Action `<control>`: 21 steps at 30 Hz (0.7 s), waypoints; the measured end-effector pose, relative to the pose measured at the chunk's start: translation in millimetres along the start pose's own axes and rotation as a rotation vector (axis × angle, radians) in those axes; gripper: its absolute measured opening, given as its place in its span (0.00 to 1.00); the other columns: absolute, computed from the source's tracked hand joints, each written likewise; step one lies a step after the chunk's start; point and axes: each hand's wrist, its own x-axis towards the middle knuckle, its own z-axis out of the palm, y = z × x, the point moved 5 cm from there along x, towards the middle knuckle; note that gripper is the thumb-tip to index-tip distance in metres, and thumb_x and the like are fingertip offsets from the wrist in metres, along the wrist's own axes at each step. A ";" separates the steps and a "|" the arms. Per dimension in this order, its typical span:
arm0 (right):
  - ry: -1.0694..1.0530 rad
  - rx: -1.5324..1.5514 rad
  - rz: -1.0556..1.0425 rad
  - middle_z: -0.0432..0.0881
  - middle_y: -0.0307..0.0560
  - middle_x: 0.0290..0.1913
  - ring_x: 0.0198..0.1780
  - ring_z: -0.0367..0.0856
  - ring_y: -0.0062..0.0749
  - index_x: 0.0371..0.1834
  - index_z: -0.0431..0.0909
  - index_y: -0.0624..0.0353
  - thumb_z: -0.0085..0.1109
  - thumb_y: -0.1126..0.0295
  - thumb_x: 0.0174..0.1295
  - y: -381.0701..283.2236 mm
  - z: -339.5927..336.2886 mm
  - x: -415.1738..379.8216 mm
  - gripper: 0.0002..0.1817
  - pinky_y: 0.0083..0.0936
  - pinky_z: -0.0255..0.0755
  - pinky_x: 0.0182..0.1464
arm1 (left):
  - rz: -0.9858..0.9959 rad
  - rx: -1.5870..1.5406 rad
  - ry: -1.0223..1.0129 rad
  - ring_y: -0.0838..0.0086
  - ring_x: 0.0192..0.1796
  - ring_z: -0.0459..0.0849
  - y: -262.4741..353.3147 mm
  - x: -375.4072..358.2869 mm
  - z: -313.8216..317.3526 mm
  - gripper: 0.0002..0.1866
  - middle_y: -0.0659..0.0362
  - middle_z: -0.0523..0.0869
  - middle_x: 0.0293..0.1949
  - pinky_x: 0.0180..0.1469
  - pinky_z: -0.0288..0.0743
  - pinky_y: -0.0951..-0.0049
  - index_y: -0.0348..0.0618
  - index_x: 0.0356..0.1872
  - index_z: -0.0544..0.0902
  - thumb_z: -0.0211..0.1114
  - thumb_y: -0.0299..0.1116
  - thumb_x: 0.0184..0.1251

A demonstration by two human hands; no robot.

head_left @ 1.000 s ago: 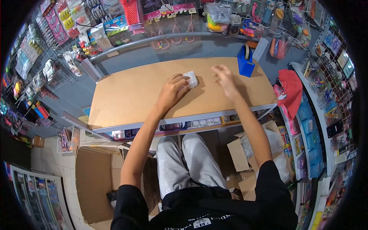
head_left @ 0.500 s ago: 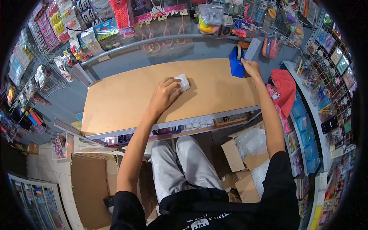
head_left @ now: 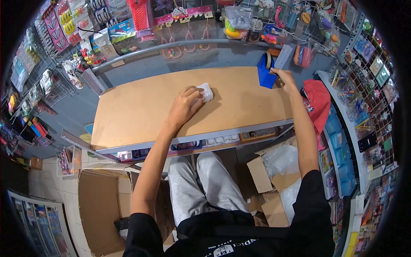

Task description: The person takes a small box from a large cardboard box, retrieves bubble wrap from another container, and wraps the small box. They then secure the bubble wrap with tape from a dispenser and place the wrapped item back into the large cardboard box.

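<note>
One hand, the left hand (head_left: 185,105), holds a white packet (head_left: 206,91) against the wooden tabletop's (head_left: 150,111) middle, long axis unclear. Toward its far right corner, the right hand (head_left: 284,79) meets the blue tape dispenser (head_left: 266,79), grip uncertain; this points away lengthwise, roll (head_left: 268,61) farthest.

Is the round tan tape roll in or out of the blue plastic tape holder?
In: the round tan tape roll sits in the blue plastic tape holder, with its curved edge showing at the top.
</note>
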 end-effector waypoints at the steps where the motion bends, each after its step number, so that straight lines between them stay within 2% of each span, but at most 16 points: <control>1: -0.026 0.025 -0.013 0.70 0.26 0.21 0.20 0.55 0.14 0.30 0.91 0.49 0.72 0.53 0.58 -1.3 -0.2 -3.7 0.12 0.21 0.44 0.23 | 0.003 -0.004 0.001 0.51 0.55 0.81 0.3 0.0 -0.2 0.07 0.51 0.86 0.48 0.59 0.75 0.55 0.36 0.38 0.82 0.67 0.29 0.65; 2: -0.052 0.049 -0.026 0.71 0.25 0.20 0.20 0.55 0.13 0.30 0.91 0.48 0.73 0.53 0.58 -2.9 0.2 -7.0 0.12 0.20 0.43 0.22 | 0.003 0.000 0.000 0.51 0.55 0.81 0.3 0.0 -0.3 0.07 0.51 0.86 0.48 0.58 0.75 0.55 0.36 0.38 0.82 0.67 0.29 0.64; 5: -0.095 0.121 0.044 0.84 0.37 0.37 0.37 0.73 0.23 0.34 0.89 0.54 0.74 0.57 0.53 4.3 -2.1 -3.6 0.14 0.29 0.61 0.41 | -0.003 0.003 -0.001 0.51 0.54 0.81 -1.1 0.0 0.5 0.07 0.51 0.86 0.47 0.57 0.75 0.55 0.36 0.38 0.82 0.67 0.28 0.64; 11: -0.088 0.216 0.111 0.84 0.31 0.37 0.37 0.74 0.22 0.34 0.89 0.49 0.75 0.56 0.53 1.5 1.4 -16.3 0.12 0.29 0.58 0.42 | 0.003 -0.011 0.016 0.50 0.53 0.81 -2.6 -1.0 1.1 0.07 0.50 0.85 0.45 0.56 0.76 0.55 0.36 0.37 0.82 0.67 0.29 0.64; 14: -0.069 0.240 0.204 0.83 0.29 0.36 0.38 0.73 0.18 0.40 0.90 0.45 0.74 0.55 0.56 1.2 0.3 -17.9 0.12 0.25 0.59 0.42 | -0.003 0.001 0.008 0.50 0.52 0.81 -5.1 -1.2 2.3 0.07 0.49 0.85 0.44 0.55 0.76 0.55 0.36 0.38 0.82 0.68 0.29 0.64; 17: -0.110 0.196 0.171 0.84 0.29 0.37 0.38 0.73 0.18 0.43 0.89 0.45 0.74 0.56 0.57 -6.4 -4.9 -20.8 0.13 0.25 0.60 0.43 | -0.008 0.009 0.007 0.50 0.52 0.81 -6.3 -1.6 3.0 0.07 0.49 0.85 0.44 0.55 0.76 0.55 0.36 0.38 0.82 0.67 0.29 0.65; 21: -0.184 0.201 0.087 0.87 0.31 0.41 0.42 0.77 0.18 0.47 0.89 0.46 0.73 0.58 0.58 -7.6 -8.3 -15.7 0.15 0.24 0.61 0.45 | -0.003 0.001 0.027 0.50 0.53 0.81 -4.8 -1.4 2.9 0.07 0.49 0.85 0.43 0.55 0.76 0.55 0.36 0.38 0.82 0.67 0.30 0.65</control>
